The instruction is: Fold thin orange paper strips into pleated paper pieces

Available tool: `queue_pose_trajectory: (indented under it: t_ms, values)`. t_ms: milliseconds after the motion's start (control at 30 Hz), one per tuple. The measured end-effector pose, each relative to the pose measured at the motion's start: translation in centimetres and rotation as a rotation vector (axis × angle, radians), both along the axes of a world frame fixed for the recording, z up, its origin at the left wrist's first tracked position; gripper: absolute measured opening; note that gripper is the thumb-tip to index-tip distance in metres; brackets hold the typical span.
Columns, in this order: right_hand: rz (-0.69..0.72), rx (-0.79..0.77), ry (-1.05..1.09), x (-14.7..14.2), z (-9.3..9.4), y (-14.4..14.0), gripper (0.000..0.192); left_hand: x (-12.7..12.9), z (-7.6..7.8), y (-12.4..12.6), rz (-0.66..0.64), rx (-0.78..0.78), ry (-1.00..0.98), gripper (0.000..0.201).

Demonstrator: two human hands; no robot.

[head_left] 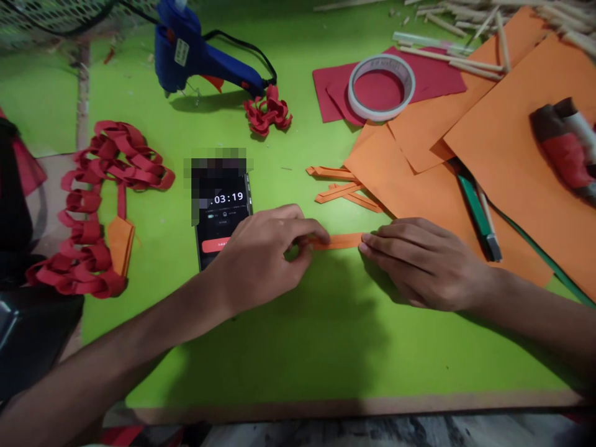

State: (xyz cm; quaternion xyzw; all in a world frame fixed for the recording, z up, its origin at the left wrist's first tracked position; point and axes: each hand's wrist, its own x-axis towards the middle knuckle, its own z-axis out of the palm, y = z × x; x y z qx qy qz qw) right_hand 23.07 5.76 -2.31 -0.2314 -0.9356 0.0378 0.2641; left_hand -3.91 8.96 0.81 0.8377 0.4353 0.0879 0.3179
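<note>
A narrow orange paper strip (345,241) lies between my two hands, low over the green tabletop. My left hand (274,248) pinches its left end between thumb and forefinger. At the other end, my right hand (419,261) is closed with its fingertips on the strip. Just beyond, several folded orange paper pieces (339,194) with pointed ends rest beside large orange sheets (405,180). Partly covered by my left hand and forearm, a phone (223,211) shows a running time. The strip's left tip is hidden by my fingers.
Farther back stand a blue glue gun (205,59) and a small red paper coil (267,113). A red paper chain (86,211) spreads at left. A tape roll (354,93) sits on red paper. Right, a green cutter (477,211) lies on orange sheets; sticks (465,62) are behind.
</note>
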Motion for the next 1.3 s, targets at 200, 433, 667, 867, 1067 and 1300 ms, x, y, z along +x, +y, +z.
queue_pose_trajectory:
  t_ms: [200,433,667,867,1067,1300]
  values:
    - [0.018,0.001,0.003,0.0,-0.1,0.0,0.023,-0.5,-0.4,-0.2,-0.159,0.053,-0.004,0.046]
    - [0.011,0.010,0.002,-0.2,0.1,0.0,0.023,-0.8,-0.6,0.1,-0.258,0.047,0.025,0.060]
    - [0.006,0.006,-0.017,-0.1,0.1,0.0,0.024,-1.0,-0.7,0.7,-0.226,-0.055,-0.018,0.060]
    - [0.020,0.002,-0.006,0.1,-0.1,0.0,0.025,-1.0,-0.8,0.6,-0.232,0.001,-0.005,0.062]
    - [0.010,-0.007,0.001,0.1,-0.2,-0.1,0.025,-1.4,-0.9,0.0,-0.248,0.113,0.038,0.056]
    - [0.019,-0.009,-0.001,-0.1,0.1,0.0,0.026,-2.1,-1.1,-0.1,-0.266,0.240,0.092,0.047]
